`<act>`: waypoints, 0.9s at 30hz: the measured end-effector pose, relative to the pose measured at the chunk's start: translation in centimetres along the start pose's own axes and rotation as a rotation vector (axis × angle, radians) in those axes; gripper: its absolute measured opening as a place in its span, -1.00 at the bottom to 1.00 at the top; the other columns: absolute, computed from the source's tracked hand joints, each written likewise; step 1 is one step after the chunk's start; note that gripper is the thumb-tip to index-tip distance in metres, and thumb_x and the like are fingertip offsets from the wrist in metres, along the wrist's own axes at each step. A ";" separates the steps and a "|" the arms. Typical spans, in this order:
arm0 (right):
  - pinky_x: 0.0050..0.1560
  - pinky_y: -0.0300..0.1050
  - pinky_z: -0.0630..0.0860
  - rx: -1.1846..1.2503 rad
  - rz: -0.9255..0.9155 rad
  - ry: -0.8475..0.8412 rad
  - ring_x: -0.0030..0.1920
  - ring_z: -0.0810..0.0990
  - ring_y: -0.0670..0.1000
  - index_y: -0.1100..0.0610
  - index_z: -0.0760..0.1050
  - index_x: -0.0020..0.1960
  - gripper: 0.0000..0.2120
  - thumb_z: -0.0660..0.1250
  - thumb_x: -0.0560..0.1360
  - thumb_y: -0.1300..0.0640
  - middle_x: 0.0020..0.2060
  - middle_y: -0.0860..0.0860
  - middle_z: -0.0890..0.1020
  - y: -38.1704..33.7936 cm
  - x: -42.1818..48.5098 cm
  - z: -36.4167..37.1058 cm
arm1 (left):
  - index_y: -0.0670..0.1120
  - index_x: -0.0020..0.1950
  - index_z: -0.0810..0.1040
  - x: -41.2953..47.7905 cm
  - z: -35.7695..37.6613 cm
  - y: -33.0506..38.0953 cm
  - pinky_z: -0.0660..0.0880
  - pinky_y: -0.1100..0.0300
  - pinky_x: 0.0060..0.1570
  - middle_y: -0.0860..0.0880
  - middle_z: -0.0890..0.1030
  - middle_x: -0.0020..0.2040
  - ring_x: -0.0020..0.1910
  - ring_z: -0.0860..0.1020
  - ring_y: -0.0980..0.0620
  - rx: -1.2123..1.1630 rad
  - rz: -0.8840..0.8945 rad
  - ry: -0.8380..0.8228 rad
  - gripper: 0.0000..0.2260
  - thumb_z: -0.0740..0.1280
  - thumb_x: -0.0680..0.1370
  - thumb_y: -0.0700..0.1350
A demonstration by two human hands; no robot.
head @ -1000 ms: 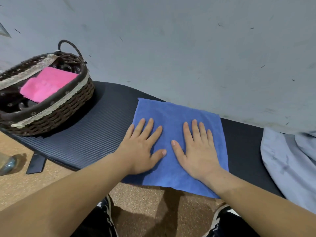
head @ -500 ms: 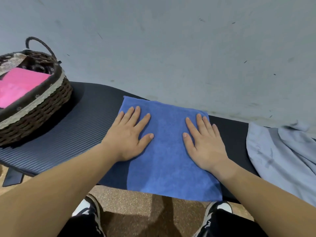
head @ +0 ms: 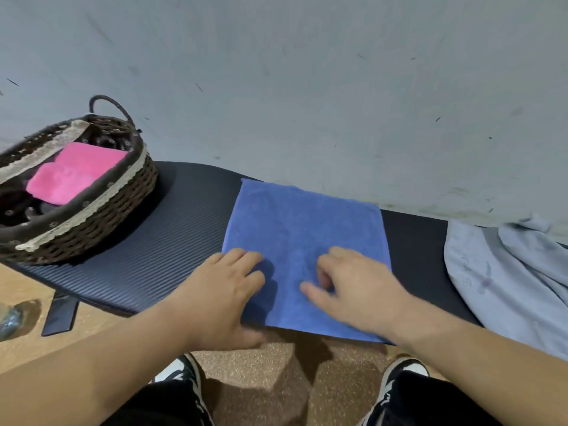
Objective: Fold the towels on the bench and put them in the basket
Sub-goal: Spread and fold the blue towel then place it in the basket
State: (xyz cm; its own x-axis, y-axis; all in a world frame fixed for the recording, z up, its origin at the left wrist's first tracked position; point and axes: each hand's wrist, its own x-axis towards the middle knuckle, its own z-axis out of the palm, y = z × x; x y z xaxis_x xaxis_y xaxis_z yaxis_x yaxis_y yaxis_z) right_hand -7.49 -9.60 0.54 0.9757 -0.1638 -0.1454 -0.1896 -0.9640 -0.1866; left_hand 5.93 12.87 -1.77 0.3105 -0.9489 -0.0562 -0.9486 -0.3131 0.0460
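A blue towel lies spread flat on the black bench, its near edge hanging over the bench front. My left hand covers the towel's near-left corner, fingers curled on top and the thumb below the near edge, pinching it. My right hand rests on the near-right part of the towel with fingers bent and thumb stretched out flat; no cloth is bunched in it. The wicker basket stands at the bench's left end and holds a folded pink towel.
A pale grey-blue cloth lies crumpled on the bench's right end. A grey wall runs right behind the bench. My shoes and a cork-like floor are below; a dark bench foot is at the lower left.
Both hands have slid from the towel's middle back toward its near edge and curled their fingers. The left hand now holds the near-left corner. The towel itself lies as before.
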 end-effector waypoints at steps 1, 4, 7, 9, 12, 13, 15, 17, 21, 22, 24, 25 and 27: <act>-0.09 0.00 0.42 -0.017 0.010 -0.108 0.01 0.47 0.04 -0.01 0.32 -0.05 -0.56 0.29 0.49 -0.38 -0.08 -0.09 0.39 -0.7 -0.9 0.0 | 0.02 -0.02 0.53 -0.4 0.2 0.1 0.56 0.02 0.02 -0.03 0.54 0.28 0.13 0.55 -0.07 0.024 0.008 -0.034 -0.43 0.30 0.31 0.49; -0.11 0.01 0.43 -0.192 -0.049 -0.168 0.01 0.51 0.09 0.03 0.36 0.09 -0.28 0.56 0.21 -0.40 -0.03 -0.02 0.42 -1.6 -2.8 1.9 | 0.03 0.06 0.50 -1.0 1.0 -0.1 0.60 0.03 -0.09 -0.07 0.55 0.33 0.13 0.57 -0.09 0.035 0.007 -0.088 -0.62 0.46 0.34 0.15; -0.40 -0.12 0.32 -0.269 -0.089 -0.029 -0.28 0.54 0.04 0.02 0.31 -0.02 -0.16 0.72 -0.08 -0.24 -0.19 -0.01 0.50 -1.0 -3.4 2.7 | 0.05 0.03 0.48 -1.3 0.6 -0.3 0.61 -0.01 0.00 -0.06 0.51 0.40 0.20 0.55 -0.11 -0.062 0.030 -0.090 -0.79 0.43 0.46 -0.02; -0.33 -0.10 0.35 -0.184 -0.142 -0.018 -0.15 0.55 0.06 -0.01 0.33 0.00 -0.37 0.66 0.19 -0.15 -0.10 -0.04 0.48 -0.2 -3.8 2.8 | 0.09 -0.01 0.39 -1.9 0.0 -0.1 0.55 0.04 0.12 0.01 0.48 0.42 0.28 0.50 -0.06 -0.171 0.019 -0.036 -0.87 0.32 0.56 -0.08; -0.23 -0.04 0.43 0.005 -0.117 -0.001 -0.01 0.43 0.01 -0.05 0.33 -0.06 -0.81 0.35 0.47 0.07 -0.06 -0.13 0.37 1.4 -4.9 2.0 | 0.11 -0.14 0.20 -2.3 -0.7 0.6 0.50 0.07 -0.11 0.09 0.57 0.06 0.03 0.54 0.00 -0.283 -0.034 0.067 -0.72 0.27 0.41 -0.19; -0.22 -0.01 0.46 0.064 -0.094 0.006 -0.04 0.41 -0.02 -0.06 0.33 -0.09 -0.82 0.31 0.41 0.12 -0.09 -0.13 0.38 1.8 -5.1 1.6 | 0.13 -0.17 0.19 -2.2 -0.8 0.7 0.43 0.11 -0.25 0.14 0.51 -0.11 -0.12 0.50 0.03 -0.280 -0.062 0.116 -0.67 0.29 0.36 -0.21; -0.22 0.00 0.48 0.143 -0.033 -0.028 -0.10 0.39 -0.06 -0.05 0.32 -0.14 -0.80 0.27 0.32 0.17 -0.15 -0.12 0.44 2.5 -5.1 1.0 | 0.13 -0.22 0.24 -2.2 -1.3 0.9 0.35 0.12 -0.35 0.13 0.43 -0.27 -0.27 0.41 0.06 -0.306 -0.183 0.141 -0.68 0.31 0.36 -0.23; -0.29 -0.05 0.39 0.194 0.026 -0.075 -0.20 0.39 -0.04 -0.04 0.30 -0.17 -0.78 0.26 0.30 0.21 -0.24 -0.09 0.46 2.6 -4.9 0.0 | 0.11 -0.16 0.38 -2.1 -2.2 0.8 0.46 0.06 -0.29 0.10 0.53 -0.27 -0.28 0.47 0.06 -0.424 -0.287 0.130 -0.78 0.33 0.42 -0.21; -0.30 -0.06 0.33 0.344 0.124 -0.228 -0.33 0.37 -0.03 -0.04 0.37 -0.16 -0.80 0.25 0.32 0.23 -0.33 -0.08 0.46 3.4 -5.0 -1.6 | 0.12 -0.01 0.63 -2.6 -3.7 -0.2 0.56 0.16 -0.17 0.16 0.68 -0.17 -0.21 0.62 0.17 -0.697 -0.431 0.078 -0.81 0.39 0.50 -0.18; -0.30 -0.03 0.32 0.382 0.149 -0.285 -0.34 0.37 -0.03 0.00 0.40 -0.19 -0.86 0.25 0.33 0.22 -0.35 -0.08 0.45 3.8 -5.2 -2.0 | 0.08 -0.08 0.66 -2.7 -3.9 -0.5 0.52 0.19 -0.26 0.16 0.66 -0.27 -0.32 0.58 0.17 -0.748 -0.450 0.048 -0.85 0.40 0.52 -0.19; -0.31 0.03 0.24 0.422 0.182 -0.374 -0.37 0.29 0.02 0.11 0.35 -0.30 -0.92 0.25 0.33 0.20 -0.42 -0.02 0.34 4.5 -5.5 -2.9 | -0.04 -0.22 0.64 -2.9 -4.4 -0.9 0.38 0.19 -0.39 0.09 0.54 -0.42 -0.45 0.43 0.11 -0.813 -0.482 0.001 -0.85 0.42 0.52 -0.23; -0.30 0.04 0.18 0.453 0.194 -0.399 -0.37 0.23 0.05 0.12 0.29 -0.36 -0.85 0.25 0.32 0.18 -0.42 0.02 0.28 4.8 -5.6 -3.4 | -0.09 -0.25 0.62 -2.9 -4.6 -1.1 0.33 0.20 -0.40 0.06 0.49 -0.44 -0.46 0.39 0.09 -0.846 -0.499 -0.018 -0.85 0.42 0.51 -0.24; -0.26 0.08 0.08 0.564 0.222 -0.411 -0.30 0.13 0.13 0.12 0.21 -0.40 -0.78 0.26 0.26 0.15 -0.40 0.08 0.19 5.2 -5.7 -4.2 | -0.15 -0.26 0.59 -3.0 -4.8 -1.2 0.30 0.18 -0.36 -0.02 0.46 -0.41 -0.41 0.37 0.06 -0.919 -0.511 -0.057 -0.88 0.42 0.47 -0.18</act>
State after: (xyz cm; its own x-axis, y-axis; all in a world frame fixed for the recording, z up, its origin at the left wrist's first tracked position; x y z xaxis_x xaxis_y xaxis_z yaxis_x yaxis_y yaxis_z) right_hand -13.52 -14.55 4.52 0.8087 -0.1438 -0.5704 -0.5140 -0.6444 -0.5662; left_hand 6.45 15.92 3.16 0.6344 -0.6999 -0.3282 -0.2871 -0.6075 0.7406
